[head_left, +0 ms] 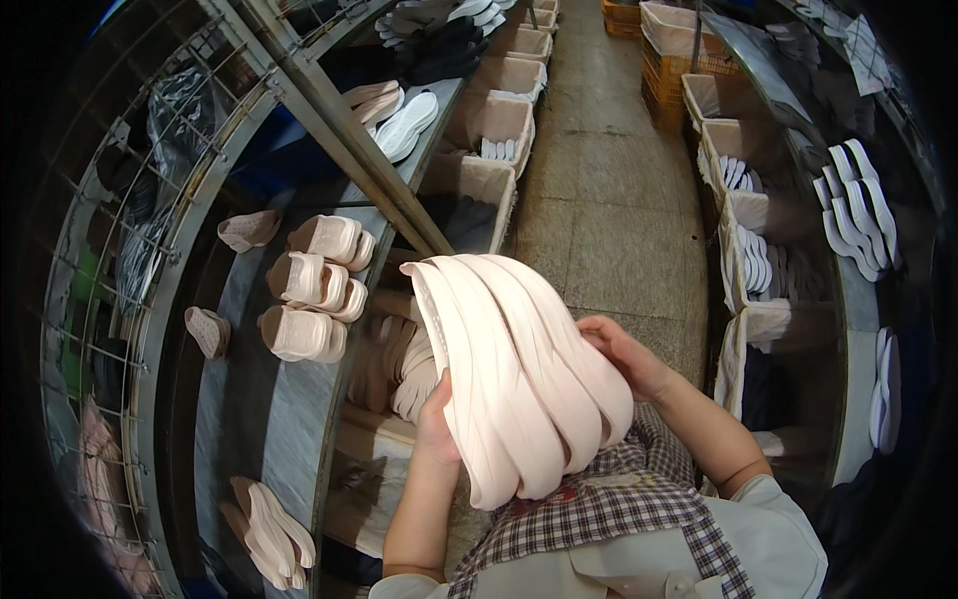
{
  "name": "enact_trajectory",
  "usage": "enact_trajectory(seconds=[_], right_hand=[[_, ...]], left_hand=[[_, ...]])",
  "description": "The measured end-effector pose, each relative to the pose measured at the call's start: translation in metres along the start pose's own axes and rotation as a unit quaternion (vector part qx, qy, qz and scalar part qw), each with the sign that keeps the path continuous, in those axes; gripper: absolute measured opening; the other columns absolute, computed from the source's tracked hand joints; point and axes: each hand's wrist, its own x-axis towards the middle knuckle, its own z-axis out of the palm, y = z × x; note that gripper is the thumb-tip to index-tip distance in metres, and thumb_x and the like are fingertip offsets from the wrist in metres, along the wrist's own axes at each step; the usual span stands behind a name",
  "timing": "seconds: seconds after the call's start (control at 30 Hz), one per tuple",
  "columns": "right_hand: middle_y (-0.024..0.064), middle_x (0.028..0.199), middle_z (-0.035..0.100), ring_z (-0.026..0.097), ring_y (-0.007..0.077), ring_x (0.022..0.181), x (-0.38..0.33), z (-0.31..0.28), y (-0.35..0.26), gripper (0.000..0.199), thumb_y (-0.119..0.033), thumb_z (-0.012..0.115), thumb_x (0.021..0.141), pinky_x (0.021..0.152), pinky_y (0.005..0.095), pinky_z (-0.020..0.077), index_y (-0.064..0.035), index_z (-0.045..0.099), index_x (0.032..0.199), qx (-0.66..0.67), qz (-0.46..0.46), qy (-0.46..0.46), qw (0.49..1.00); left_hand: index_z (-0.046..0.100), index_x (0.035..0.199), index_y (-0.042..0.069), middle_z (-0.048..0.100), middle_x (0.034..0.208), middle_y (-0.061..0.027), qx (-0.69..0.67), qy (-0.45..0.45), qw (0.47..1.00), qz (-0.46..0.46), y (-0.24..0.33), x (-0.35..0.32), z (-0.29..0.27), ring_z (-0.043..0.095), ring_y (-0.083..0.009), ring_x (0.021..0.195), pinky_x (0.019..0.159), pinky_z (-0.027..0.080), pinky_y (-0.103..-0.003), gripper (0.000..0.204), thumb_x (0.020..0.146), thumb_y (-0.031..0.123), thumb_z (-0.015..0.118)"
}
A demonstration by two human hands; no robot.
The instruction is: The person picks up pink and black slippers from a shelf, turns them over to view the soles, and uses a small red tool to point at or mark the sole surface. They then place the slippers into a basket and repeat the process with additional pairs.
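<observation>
Left-row bin (494, 115) and right-row bin (748, 210) contain white soles (755, 262). Grip: left hand (437, 424) and right hand (631, 359) clamped on pale-pink sole stack (529, 374), before apron (619, 521). Long axis: far-left to near-right.

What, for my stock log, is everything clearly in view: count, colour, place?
held pieces: several, pale pink, centre
clog-shaped pieces: several, pale pink, left
narrow pieces: several, pale pink, lower left
soles: several, white, right and upper left
dark pieces: several, black, upper left
bins: many, pale-lined, left and right
crates: several, orange, upper right
benches: two, grey, both sides
metal frame: one, grey, left
floor: one, grey-brown, centre
apron: one, brown-white checked, lower centre
shirt: one, pale, lower right
left hand: one, bare, touching held pieces
right hand: one, bare, touching held pieces
</observation>
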Motion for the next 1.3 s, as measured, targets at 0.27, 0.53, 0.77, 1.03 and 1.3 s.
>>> enact_trajectory(seconds=[0.27,0.53,0.77,1.03,1.3], right_hand=[[0.0110,0.132,0.045,0.042,0.0205,0.124,-0.004,0.005,0.017,0.071,-0.013,0.073,0.076,0.105,0.0353,0.0327,-0.0074,0.032,0.133,-0.096,-0.022,0.002,0.995],[0.0111,0.133,0.044,0.041,0.0208,0.126,-0.006,0.005,0.019,0.079,-0.017,0.075,0.074,0.107,0.0353,0.0299,-0.0051,0.029,0.136,-0.148,-0.045,-0.013,0.988],[0.0137,0.139,0.035,0.035,0.0256,0.129,-0.002,0.009,0.012,0.098,-0.022,0.080,0.069,0.110,0.0377,0.0258,-0.0033,0.018,0.143,-0.370,-0.065,-0.041,0.926],[0.0151,0.130,0.039,0.036,0.0242,0.126,-0.001,0.021,0.010,0.093,-0.023,0.085,0.066,0.104,0.0381,0.0328,-0.0068,0.021,0.133,-0.394,-0.006,-0.020,0.919],[0.0164,0.134,0.037,0.034,0.0264,0.129,-0.001,0.024,0.009,0.091,-0.016,0.087,0.063,0.107,0.0408,0.0307,-0.0084,0.023,0.127,-0.421,-0.035,-0.075,0.903]], left_hand=[[0.036,0.138,-0.003,0.047,0.135,-0.0203,-0.065,0.015,0.998,0.006,-0.009,-0.011,-0.015,0.050,-0.0333,0.120,0.100,0.041,-0.046,0.054,0.096,0.029,0.048],[0.036,0.137,-0.004,0.048,0.133,-0.0205,-0.061,-0.022,0.998,-0.002,-0.011,-0.011,-0.024,0.051,-0.0322,0.119,0.098,0.044,-0.045,0.053,0.094,0.023,0.051],[0.035,0.137,-0.004,0.048,0.132,-0.0208,0.004,-0.048,0.999,0.026,-0.011,-0.002,-0.028,0.053,-0.0312,0.117,0.096,0.046,-0.043,0.054,0.092,0.018,0.054],[0.033,0.136,-0.007,0.049,0.130,-0.0175,0.268,-0.040,0.961,0.055,-0.001,-0.015,-0.029,0.051,-0.0275,0.118,0.096,0.043,-0.039,0.079,0.074,0.017,0.076],[0.038,0.134,-0.003,0.051,0.129,-0.0129,0.308,-0.068,0.947,0.054,0.003,-0.014,-0.014,0.050,-0.0247,0.118,0.100,0.039,-0.038,0.082,0.066,0.015,0.080]])
